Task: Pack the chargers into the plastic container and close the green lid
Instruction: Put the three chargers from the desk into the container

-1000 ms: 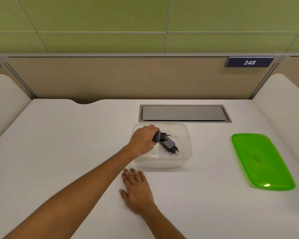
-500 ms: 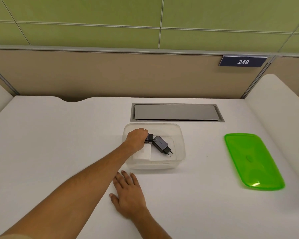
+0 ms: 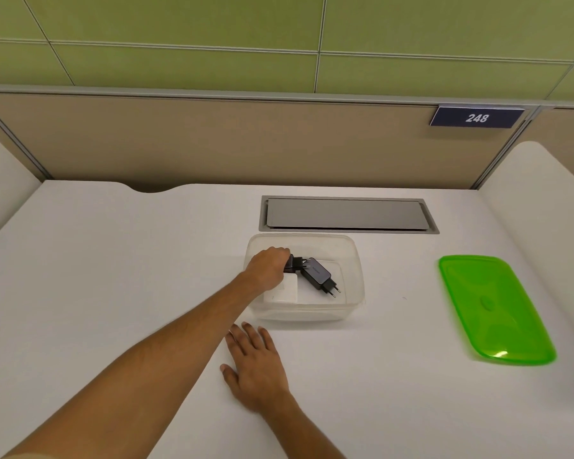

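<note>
**Q:** White desk [image 3: 80,293], beige partition behind, seat plate 248 [image 3: 477,118]: what changes on the left side?

**A:** Compared with a second ago, the left hand [image 3: 268,268] sits lower, inside the clear plastic container [image 3: 357,260]. It is curled around a small black charger [image 3: 294,262], which now lies down at floor level beside the larger dark charger [image 3: 317,277] and above a white charger [image 3: 284,289]. Whether the fingers have loosened cannot be told.

**Q:** And toward the centre?

**A:** The right hand [image 3: 256,366] lies flat on the desk just in front of the container, fingers spread, holding nothing, much as before.

**Q:** Farther right?

**A:** The green lid [image 3: 494,309] rests on the desk, well apart from the container, unmoved apart from the camera's shift.

**Q:** Meaning for the task?

**A:** Probably packing is nearly complete: three chargers lie in the container and none shows on the desk. Releasing, then fetching and pressing on the lid, remains.
</note>
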The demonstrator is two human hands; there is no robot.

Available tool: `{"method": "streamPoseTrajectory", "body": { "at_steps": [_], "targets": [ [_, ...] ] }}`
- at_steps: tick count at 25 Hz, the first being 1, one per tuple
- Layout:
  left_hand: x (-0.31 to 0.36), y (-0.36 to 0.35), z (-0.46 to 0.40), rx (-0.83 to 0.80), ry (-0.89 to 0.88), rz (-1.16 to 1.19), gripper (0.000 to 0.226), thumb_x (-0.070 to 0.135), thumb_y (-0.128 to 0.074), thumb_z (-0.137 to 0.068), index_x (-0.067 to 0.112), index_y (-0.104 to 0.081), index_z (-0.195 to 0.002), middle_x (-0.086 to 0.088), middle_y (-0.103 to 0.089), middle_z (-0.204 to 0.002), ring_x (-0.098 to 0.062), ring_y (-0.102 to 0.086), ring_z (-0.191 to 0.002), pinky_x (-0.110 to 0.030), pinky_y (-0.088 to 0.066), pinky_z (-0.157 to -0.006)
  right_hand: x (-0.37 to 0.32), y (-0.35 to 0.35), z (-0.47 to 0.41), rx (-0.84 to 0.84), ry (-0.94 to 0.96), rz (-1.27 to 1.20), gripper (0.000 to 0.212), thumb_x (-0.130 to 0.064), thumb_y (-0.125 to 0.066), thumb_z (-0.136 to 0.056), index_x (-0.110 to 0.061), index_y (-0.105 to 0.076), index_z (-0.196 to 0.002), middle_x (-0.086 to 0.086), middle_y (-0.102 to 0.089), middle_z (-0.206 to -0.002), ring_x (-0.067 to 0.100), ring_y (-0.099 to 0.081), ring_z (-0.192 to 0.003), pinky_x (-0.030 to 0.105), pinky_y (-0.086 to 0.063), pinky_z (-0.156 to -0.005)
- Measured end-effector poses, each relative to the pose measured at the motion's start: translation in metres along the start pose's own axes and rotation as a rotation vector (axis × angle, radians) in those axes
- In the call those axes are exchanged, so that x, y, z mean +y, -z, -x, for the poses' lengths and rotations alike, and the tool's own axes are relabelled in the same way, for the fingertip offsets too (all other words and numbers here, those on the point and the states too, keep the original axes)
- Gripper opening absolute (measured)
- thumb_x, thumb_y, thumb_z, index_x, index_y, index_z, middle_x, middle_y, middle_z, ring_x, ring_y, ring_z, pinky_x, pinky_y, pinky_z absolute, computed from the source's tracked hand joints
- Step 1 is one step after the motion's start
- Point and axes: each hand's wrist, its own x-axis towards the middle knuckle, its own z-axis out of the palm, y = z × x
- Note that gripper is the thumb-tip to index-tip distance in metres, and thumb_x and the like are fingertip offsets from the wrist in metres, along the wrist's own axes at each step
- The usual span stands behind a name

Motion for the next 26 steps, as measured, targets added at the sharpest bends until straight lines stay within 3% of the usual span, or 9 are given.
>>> {"method": "streamPoseTrajectory", "body": {
  "at_steps": [4, 5, 8, 10, 14, 20, 23, 26],
  "targets": [
    [-0.003, 0.007, 0.012, 0.048, -0.033, 0.081, 0.033, 0.001, -0.049, -0.087, 0.009, -0.054, -0.119, -0.014, -0.061, -0.12, -0.032, -0.056, -0.106, -0.041, -0.05, -0.086, -0.001, 0.005, 0.002, -0.029, -0.02, 0.017, 0.055, -0.051, -0.034, -0.094, -0.021, -0.046, -0.139, -0.004, -0.045, -0.147, 0.018, -0.04, -0.136, 0.049, -0.03, -0.111],
    [-0.003, 0.009, 0.017, 0.065, -0.046, 0.107, 0.037, 0.005, -0.05, -0.088, 0.01, -0.053, -0.125, -0.012, -0.059, -0.126, -0.031, -0.055, -0.112, -0.041, -0.049, -0.091, -0.001, 0.004, 0.001, -0.03, -0.015, 0.024, 0.056, -0.051, -0.033, -0.095, -0.021, -0.044, -0.14, -0.004, -0.042, -0.149, 0.019, -0.037, -0.138, 0.05, -0.025, -0.113],
    [0.003, 0.012, 0.036, 0.113, -0.129, 0.126, 0.041, 0.021, -0.053, -0.09, 0.014, -0.048, -0.131, -0.01, -0.054, -0.131, -0.029, -0.052, -0.118, -0.039, -0.046, -0.094, 0.0, 0.001, 0.0, -0.057, 0.011, 0.002, 0.062, -0.052, -0.019, -0.097, -0.019, -0.024, -0.149, -0.002, -0.021, -0.159, 0.02, -0.012, -0.147, 0.05, 0.007, -0.115],
    [0.01, 0.011, 0.049, 0.135, -0.189, 0.123, 0.042, 0.024, -0.054, -0.091, 0.014, -0.048, -0.131, -0.012, -0.052, -0.135, -0.029, -0.047, -0.125, -0.04, -0.043, -0.1, 0.001, 0.002, 0.0, -0.063, 0.023, 0.01, 0.064, -0.054, -0.015, -0.097, -0.019, -0.016, -0.151, -0.001, -0.012, -0.161, 0.02, -0.003, -0.148, 0.046, 0.014, -0.115],
    [0.024, 0.006, 0.072, 0.204, -0.317, 0.109, 0.049, 0.027, -0.053, -0.093, 0.013, -0.042, -0.139, -0.005, -0.045, -0.146, -0.019, -0.029, -0.14, -0.036, -0.032, -0.111, 0.007, 0.014, 0.003, -0.083, 0.065, 0.0, 0.061, -0.047, -0.028, -0.098, -0.018, -0.017, -0.151, 0.004, -0.014, -0.16, 0.022, -0.008, -0.148, 0.042, 0.003, -0.12],
    [0.059, -0.008, 0.098, 0.298, -0.498, 0.045, 0.046, 0.029, -0.048, -0.095, 0.013, -0.045, -0.137, -0.004, -0.045, -0.146, -0.019, -0.029, -0.142, -0.033, -0.022, -0.117, 0.053, 0.04, 0.059, 0.159, -0.005, -0.005, 0.045, -0.036, -0.042, -0.094, -0.018, -0.049, -0.134, 0.005, -0.055, -0.137, 0.023, -0.049, -0.127, 0.046, -0.023, -0.116],
    [0.088, -0.022, 0.11, 0.33, -0.674, -0.056, 0.04, 0.026, -0.048, -0.094, 0.011, -0.053, -0.13, -0.008, -0.051, -0.141, -0.024, -0.037, -0.138, -0.04, -0.033, -0.113, 0.092, 0.056, 0.093, 0.29, -0.079, 0.081, 0.037, -0.029, -0.054, -0.086, -0.019, -0.06, -0.121, 0.0, -0.067, -0.118, 0.018, -0.06, -0.109, 0.044, -0.034, -0.111],
    [0.115, -0.041, 0.116, 0.37, -0.93, -0.171, 0.032, 0.017, -0.06, -0.085, 0.008, -0.064, -0.116, -0.011, -0.064, -0.126, -0.029, -0.053, -0.125, -0.039, -0.047, -0.101, 0.139, 0.079, 0.125, 0.364, -0.252, 0.173, 0.031, -0.022, -0.061, -0.079, -0.016, -0.066, -0.109, 0.001, -0.071, -0.104, 0.021, -0.064, -0.1, 0.045, -0.036, -0.107]
  ]
}}
